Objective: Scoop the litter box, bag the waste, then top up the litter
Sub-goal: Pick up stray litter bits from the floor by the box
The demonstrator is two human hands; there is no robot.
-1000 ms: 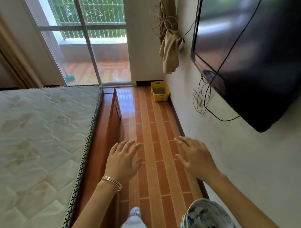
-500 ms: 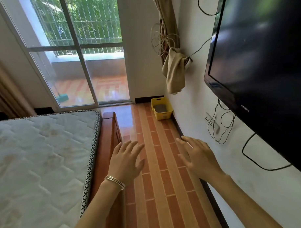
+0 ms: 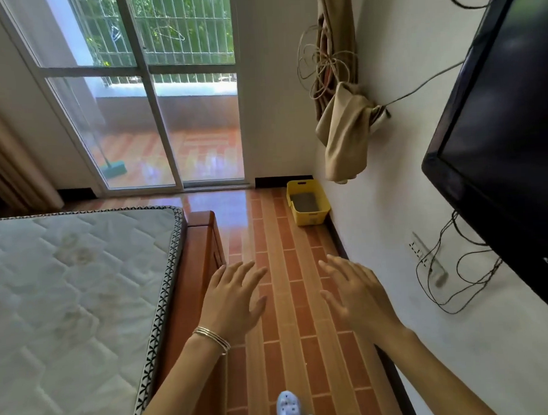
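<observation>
Holding both hands out empty, palms down and fingers spread, I have the left hand (image 3: 231,302) and right hand (image 3: 359,294) well short of the box (image 3: 308,203). A slipper (image 3: 287,407) shows below them. The box lies ahead and slightly right of the hands, so the right one is nearer; its long axis runs along the wall (image 3: 390,203), which it sits just beside. The bed (image 3: 83,291) stands left of the box, well apart, leaving the floor (image 3: 284,269) between clear. A curtain (image 3: 344,130) hangs above the box. I see no scoop or bag.
</observation>
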